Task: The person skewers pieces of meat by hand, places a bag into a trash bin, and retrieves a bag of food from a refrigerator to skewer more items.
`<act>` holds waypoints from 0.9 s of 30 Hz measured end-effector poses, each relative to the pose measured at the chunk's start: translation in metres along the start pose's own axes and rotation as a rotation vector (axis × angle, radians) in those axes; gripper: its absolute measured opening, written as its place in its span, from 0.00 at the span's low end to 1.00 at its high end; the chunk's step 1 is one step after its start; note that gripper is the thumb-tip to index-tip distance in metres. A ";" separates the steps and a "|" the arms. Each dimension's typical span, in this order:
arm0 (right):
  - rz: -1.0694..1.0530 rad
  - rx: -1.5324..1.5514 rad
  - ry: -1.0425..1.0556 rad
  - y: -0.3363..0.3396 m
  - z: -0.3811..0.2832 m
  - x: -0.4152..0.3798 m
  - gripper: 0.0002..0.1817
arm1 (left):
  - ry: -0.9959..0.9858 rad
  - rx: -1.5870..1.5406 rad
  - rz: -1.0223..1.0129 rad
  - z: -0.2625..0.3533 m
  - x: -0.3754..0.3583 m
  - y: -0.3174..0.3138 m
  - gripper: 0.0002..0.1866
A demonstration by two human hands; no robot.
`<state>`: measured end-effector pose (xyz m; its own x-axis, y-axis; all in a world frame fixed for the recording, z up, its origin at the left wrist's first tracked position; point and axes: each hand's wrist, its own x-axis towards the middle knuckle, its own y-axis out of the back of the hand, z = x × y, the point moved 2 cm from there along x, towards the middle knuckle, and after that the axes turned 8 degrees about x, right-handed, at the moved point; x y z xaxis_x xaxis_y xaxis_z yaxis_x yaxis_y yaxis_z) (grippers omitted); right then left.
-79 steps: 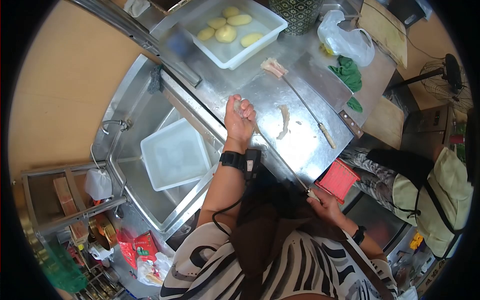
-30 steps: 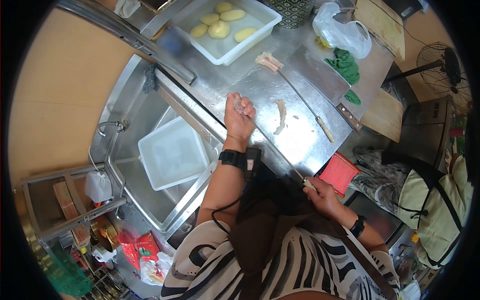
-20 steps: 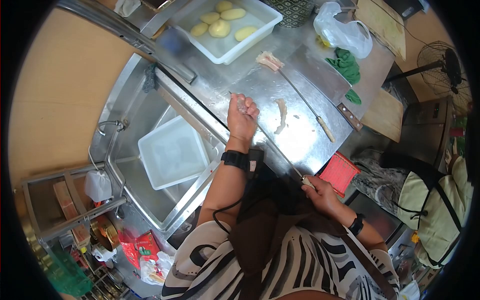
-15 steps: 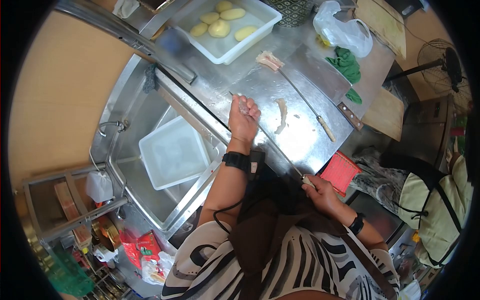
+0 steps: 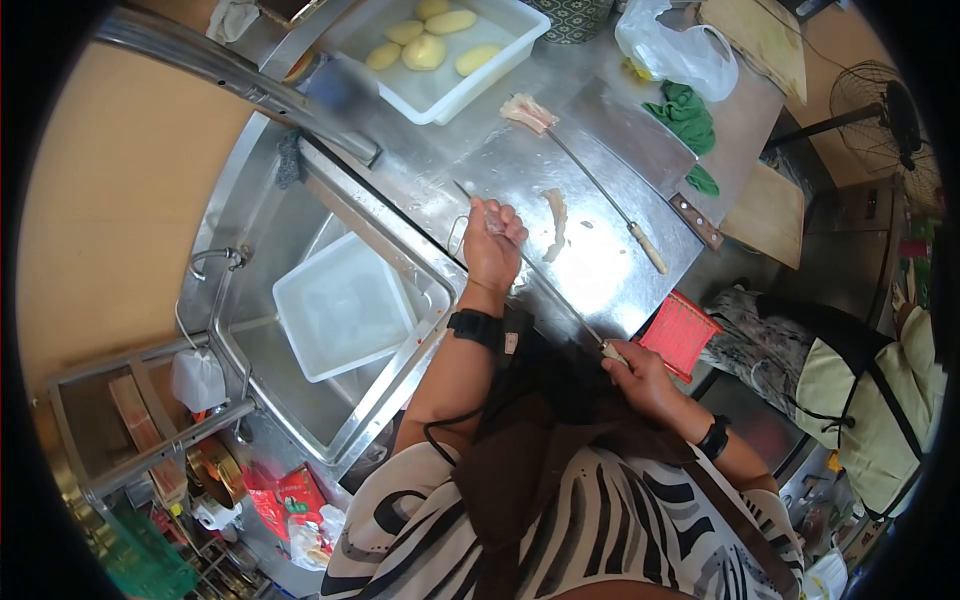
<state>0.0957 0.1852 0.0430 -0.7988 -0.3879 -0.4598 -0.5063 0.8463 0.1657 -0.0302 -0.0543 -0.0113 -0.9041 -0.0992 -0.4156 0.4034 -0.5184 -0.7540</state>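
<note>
My left hand [image 5: 493, 243] is closed around a pale piece of meat [image 5: 495, 222], mostly hidden by the fingers. A long metal skewer [image 5: 560, 291] runs through that fist, its pointed tip poking out beyond the thumb. At the other end, my right hand [image 5: 648, 380] is wrapped round the skewer's light handle. On the steel table [image 5: 450, 150] lies a second skewer [image 5: 592, 178] with a wooden handle and a chunk of meat [image 5: 529, 113] on its end. Between the two skewers is a thin pale strip of meat or fat [image 5: 555, 222].
A cleaver [image 5: 697, 221] lies right of the second skewer, by a green cloth [image 5: 686, 120] and plastic bag [image 5: 680, 45]. Peeled potatoes sit in a white tub [image 5: 450, 108] at the back. Left is a sink [image 5: 250, 330] holding another white tub [image 5: 345, 305]. A red basket [image 5: 680, 340] stands at right.
Slightly more of the skewer's tip shows past my left hand. Both hands keep their hold, and the whole view has shifted a little.
</note>
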 end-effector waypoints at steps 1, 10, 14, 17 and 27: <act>0.003 -0.002 0.005 0.000 0.000 -0.001 0.13 | 0.000 0.000 -0.003 -0.001 -0.002 0.000 0.14; 0.049 0.087 -0.058 0.004 0.013 -0.003 0.14 | 0.015 0.104 -0.023 -0.022 -0.007 -0.013 0.15; 0.065 0.070 -0.066 0.031 0.023 -0.007 0.13 | 0.053 0.111 -0.029 -0.041 -0.002 -0.021 0.16; 0.172 0.121 -0.016 0.058 0.026 -0.016 0.13 | 0.074 0.236 -0.063 -0.050 -0.011 -0.034 0.18; 0.367 0.245 0.003 0.067 0.034 -0.012 0.11 | -0.496 2.153 0.124 -0.046 -0.015 -0.017 0.19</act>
<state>0.0824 0.2590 0.0304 -0.9126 -0.0467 -0.4061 -0.0975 0.9896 0.1055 -0.0169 -0.0049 -0.0151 -0.9870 -0.1598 -0.0155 0.0398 -0.3371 0.9406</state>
